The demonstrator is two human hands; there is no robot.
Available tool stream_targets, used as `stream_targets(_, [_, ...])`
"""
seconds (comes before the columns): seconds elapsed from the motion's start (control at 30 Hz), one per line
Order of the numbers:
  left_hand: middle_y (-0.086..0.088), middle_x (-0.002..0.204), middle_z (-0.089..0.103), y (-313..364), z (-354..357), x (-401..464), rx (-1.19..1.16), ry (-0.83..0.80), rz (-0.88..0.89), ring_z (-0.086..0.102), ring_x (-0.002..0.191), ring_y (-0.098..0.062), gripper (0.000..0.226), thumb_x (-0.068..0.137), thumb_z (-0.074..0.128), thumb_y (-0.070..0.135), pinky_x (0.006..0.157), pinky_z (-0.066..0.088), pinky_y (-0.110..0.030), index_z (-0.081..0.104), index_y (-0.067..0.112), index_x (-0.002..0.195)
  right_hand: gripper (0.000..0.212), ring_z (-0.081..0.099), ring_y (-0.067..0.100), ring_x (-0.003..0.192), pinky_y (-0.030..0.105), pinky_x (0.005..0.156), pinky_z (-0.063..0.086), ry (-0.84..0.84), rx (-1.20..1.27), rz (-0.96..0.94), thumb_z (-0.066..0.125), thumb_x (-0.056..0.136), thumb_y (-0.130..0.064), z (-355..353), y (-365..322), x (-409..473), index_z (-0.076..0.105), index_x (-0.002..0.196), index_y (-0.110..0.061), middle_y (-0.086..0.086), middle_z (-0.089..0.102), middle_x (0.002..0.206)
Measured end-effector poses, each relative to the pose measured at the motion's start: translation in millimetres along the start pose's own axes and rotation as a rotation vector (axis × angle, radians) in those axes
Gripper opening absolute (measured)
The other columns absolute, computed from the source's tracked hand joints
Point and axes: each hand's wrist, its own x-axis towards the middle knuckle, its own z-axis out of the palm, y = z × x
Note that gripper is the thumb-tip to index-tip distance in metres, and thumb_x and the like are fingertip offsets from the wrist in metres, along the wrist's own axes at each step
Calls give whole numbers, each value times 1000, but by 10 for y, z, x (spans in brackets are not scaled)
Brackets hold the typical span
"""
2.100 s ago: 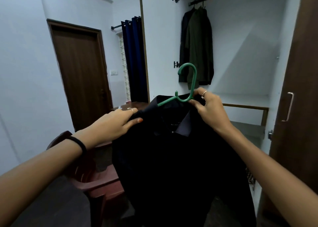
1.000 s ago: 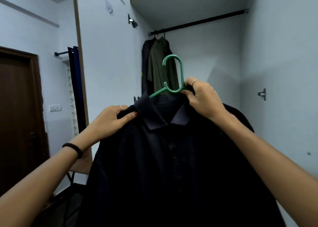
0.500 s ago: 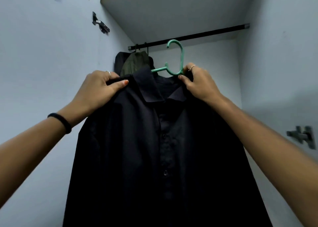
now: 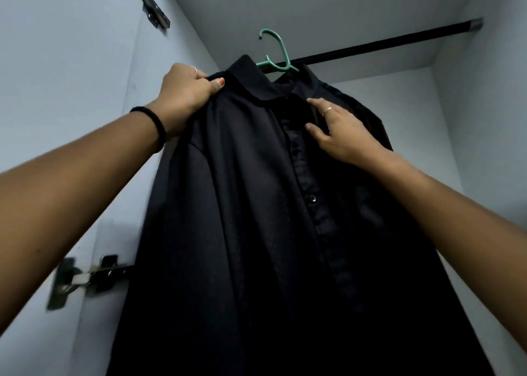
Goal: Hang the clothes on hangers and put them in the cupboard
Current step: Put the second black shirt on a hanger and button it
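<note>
A black button-up shirt (image 4: 242, 204) hangs on a green plastic hanger (image 4: 281, 53) inside the white cupboard. The hanger's hook rises in front of the black rod (image 4: 385, 43) and crosses it; I cannot tell whether it rests on the rod. My left hand (image 4: 185, 93) grips the shirt's shoulder just left of the collar. With its fingers spread, my right hand (image 4: 342, 136) lies flat against the shirt's front below the collar and holds nothing. The dark garments seen earlier on the rod are hidden behind the shirt.
The cupboard's left wall (image 4: 85, 90) carries two metal door hinges, one high (image 4: 151, 3) and one low (image 4: 82, 278). The right wall (image 4: 484, 147) and the ceiling panel (image 4: 313, 4) close in the space around the rod.
The shirt and hanger have risen toward the rod as I moved into the cupboard. My right hand has let go of the hanger's neck and dropped onto the shirt's front.
</note>
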Motion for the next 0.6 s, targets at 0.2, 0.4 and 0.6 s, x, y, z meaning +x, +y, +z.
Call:
stream_targets(0.2, [-1,58,35,-348,510,870,149,67,49,34,55,-13,50,92,63,31,42,33,-21,34,13,55,56,25,21,145,48,115,26,-35,-73,74,44,98,-40,797,320,420,27,150,-29,5,26,158])
stream_targets(0.4, [-12,119,63,-740,1179,1419,248,12,94,57,113,-30,37,91,59,30,81,43,-30,60,1,114,51,29,21,143,44,114,28,-75,-164,36,43,98,-43,1365,639,417,39,144,-23,5,31,156])
stream_targets(0.6, [-20,122,62,-925,1687,1538,337,-11,132,58,115,-33,38,88,63,20,86,45,-32,61,-4,116,47,35,24,139,44,111,31,-126,-200,-13,42,97,-45,1531,973,469,48,137,-20,4,32,154])
